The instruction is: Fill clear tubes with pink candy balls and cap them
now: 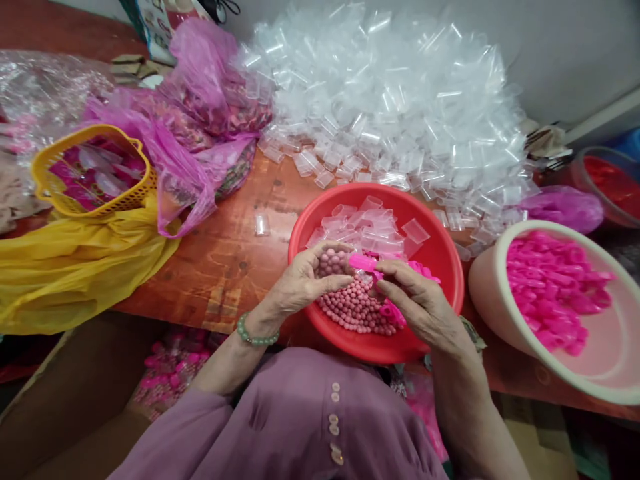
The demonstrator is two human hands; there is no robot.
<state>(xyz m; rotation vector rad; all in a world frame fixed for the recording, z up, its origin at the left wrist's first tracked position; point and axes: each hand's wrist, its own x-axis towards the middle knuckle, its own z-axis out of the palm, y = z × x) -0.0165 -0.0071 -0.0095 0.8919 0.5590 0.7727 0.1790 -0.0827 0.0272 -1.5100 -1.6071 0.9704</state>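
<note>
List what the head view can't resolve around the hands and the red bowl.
- Left hand: a clear tube of pink beads seems held; curled fingers hide most of it.
- Right hand: whether it grips the bright pink plastic cap is unclear; fingertips cover the contact.
- Round red plastic bowl: both hands hide its near contents.
- Cream plastic basin: cut off by the right edge.

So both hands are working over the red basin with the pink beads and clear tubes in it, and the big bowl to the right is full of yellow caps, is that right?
Not quite. The head view shows the caps in the big bowl are bright pink, not yellow. The rest holds: the left hand and right hand work over the red basin holding pink beads and clear tubes.
</note>
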